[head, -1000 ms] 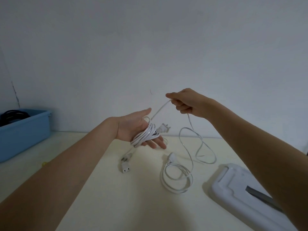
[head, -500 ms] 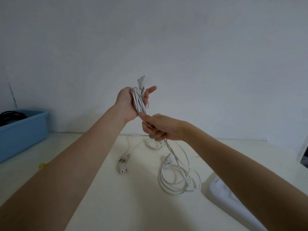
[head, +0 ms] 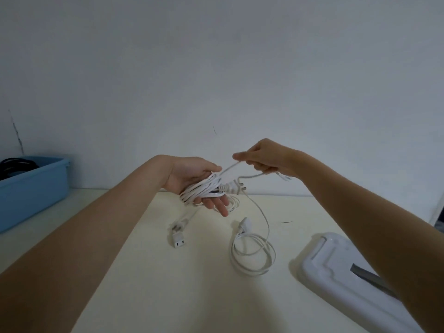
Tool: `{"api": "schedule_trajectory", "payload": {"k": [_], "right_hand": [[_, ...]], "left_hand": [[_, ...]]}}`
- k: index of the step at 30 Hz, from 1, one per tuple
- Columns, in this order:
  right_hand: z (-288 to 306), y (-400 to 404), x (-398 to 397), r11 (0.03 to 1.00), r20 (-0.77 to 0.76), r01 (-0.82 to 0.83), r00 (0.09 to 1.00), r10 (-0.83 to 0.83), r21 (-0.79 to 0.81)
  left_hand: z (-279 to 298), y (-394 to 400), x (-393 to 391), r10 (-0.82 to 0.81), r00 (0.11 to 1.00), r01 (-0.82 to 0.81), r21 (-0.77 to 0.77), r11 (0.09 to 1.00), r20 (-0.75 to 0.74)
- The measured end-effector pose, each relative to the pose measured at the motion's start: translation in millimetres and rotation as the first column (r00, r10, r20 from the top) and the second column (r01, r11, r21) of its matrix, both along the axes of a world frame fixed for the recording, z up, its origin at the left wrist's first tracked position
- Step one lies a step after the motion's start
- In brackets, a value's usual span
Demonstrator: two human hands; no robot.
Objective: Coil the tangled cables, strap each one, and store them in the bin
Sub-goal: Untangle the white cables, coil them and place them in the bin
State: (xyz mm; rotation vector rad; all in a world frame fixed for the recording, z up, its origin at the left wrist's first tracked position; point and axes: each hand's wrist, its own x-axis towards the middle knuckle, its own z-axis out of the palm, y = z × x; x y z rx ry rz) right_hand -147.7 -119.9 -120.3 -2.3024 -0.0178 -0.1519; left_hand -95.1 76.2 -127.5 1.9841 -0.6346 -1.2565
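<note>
Left hand palm up above the far middle of the worktop, fingers stretched and relaxed, several turns of white cable wound around palm and fingers. Two-prong plug jutting from the bundle toward the right. Right hand raised just right of the left, grip clenched on a strand of the same cable, pinched between thumb and curled fingers; strand running taut from bundle to pinch. Slack dropping from the bundle down to a loose coil lying on the worktop, right of centre, a small plug at its far side. Flat two-hole connector lying near the worktop's middle. Blue bin at the far left edge, black cable inside. White device at the near right corner.
</note>
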Motion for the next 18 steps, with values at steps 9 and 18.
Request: {"api": "schedule_trajectory", "payload": {"k": [9, 18], "right_hand": [[14.7, 16.4, -9.6, 0.966, -0.03, -0.194, 0.979, 0.202, 0.173], [-7.2, 43.6, -7.8, 0.907, -0.259, -0.376, 0.872, 0.416, 0.192]], "left_hand": [[-11.9, -0.2, 28.6, 0.509, 0.683, -0.73, -0.518, 0.445, -0.525], [11.9, -18.4, 25.9, 0.48, 0.638, -0.708, -0.704, 0.058, -0.603]]}}
